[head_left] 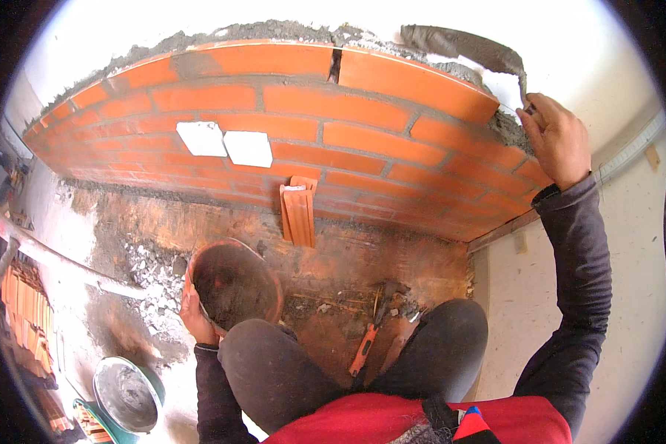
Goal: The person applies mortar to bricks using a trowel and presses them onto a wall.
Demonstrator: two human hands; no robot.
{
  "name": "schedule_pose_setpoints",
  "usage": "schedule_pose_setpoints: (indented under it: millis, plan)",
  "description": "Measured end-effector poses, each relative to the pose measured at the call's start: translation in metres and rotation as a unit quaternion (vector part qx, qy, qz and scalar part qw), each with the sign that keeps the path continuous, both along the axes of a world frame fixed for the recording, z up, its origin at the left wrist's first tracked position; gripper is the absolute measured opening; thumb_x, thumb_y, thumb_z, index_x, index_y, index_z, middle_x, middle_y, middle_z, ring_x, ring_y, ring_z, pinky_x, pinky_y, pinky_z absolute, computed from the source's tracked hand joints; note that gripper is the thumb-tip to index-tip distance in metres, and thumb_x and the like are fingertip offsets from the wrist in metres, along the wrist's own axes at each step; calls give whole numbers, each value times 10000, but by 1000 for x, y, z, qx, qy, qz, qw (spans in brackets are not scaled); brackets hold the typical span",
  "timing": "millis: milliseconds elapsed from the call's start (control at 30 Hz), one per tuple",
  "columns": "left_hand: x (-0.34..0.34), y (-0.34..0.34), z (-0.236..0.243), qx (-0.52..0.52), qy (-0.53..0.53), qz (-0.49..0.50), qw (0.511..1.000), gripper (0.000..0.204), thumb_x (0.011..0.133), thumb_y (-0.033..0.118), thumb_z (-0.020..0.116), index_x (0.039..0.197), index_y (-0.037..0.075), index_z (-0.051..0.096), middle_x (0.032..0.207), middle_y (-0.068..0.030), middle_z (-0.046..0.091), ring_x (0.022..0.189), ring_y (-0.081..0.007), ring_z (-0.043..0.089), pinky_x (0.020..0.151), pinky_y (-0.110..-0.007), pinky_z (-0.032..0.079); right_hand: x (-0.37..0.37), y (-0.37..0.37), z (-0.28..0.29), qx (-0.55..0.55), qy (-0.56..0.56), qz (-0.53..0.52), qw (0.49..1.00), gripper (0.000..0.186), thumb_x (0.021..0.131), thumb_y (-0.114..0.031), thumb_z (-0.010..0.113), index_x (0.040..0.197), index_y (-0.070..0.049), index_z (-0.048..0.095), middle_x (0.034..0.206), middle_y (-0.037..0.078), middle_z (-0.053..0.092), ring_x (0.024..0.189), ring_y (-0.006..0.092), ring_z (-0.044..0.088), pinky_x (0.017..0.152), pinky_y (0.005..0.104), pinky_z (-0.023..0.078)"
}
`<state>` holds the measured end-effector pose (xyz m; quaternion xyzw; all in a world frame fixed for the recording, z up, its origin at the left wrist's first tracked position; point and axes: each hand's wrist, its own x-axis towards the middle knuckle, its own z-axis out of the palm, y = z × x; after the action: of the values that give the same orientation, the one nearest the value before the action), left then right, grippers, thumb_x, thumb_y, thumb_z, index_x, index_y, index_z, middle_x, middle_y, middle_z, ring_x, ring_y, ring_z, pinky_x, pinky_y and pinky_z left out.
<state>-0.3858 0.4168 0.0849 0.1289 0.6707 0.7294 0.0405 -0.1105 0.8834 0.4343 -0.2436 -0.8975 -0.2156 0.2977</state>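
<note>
My right hand (pixel 558 139) is closed round the handle of a trowel (pixel 466 48), raised at the top right end of an orange brick wall (pixel 340 107). Grey mortar coats the trowel's blade, which hangs over the wall's top course. Along that top edge runs a rough strip of mortar (pixel 255 31), with a gap between two top bricks. Down by my left knee, my left hand (pixel 195 317) grips the rim of an orange bucket (pixel 280 285). The bucket is tilted and has dark wet mortar inside.
A hollow orange brick (pixel 298 213) stands against the wall's foot, below two white blocks (pixel 224 144) at the wall face. An orange-handled hammer (pixel 366 340) lies between my knees. At left are rubble (pixel 157 285), a second bucket (pixel 128 396), a pole (pixel 66 260) and stacked bricks (pixel 27 314).
</note>
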Motion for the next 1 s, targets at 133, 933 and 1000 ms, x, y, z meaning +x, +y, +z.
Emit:
schedule_pose_setpoints:
  millis: [133,933,1000]
  plan:
    - [-1,-2,1,10,-16,3,1000,438,1031,203,462,1398,-36,483,1299,-87,582,1135,-156,559,981,-303,423,4,-5,1,9,-16,-2,1000,227,877,-202,679,1040,-45,663,867,149,682,723,334,662,656,405,523]
    - [-6,-15,-11,107,-84,-15,991,458,1018,248,493,1380,-32,497,1295,-81,587,1154,-161,553,998,-300,412,-1,-17,44,-42,-101,0,994,199,838,-203,679,934,-29,667,774,193,649,736,398,630,663,459,494]
    - [-2,-8,0,101,-59,-15,993,460,1016,251,494,1379,-33,497,1291,-81,589,1145,-163,558,992,-301,418,-1,-29,45,-89,-96,-13,991,197,840,-204,678,912,-20,668,748,203,638,710,402,623,649,457,488]
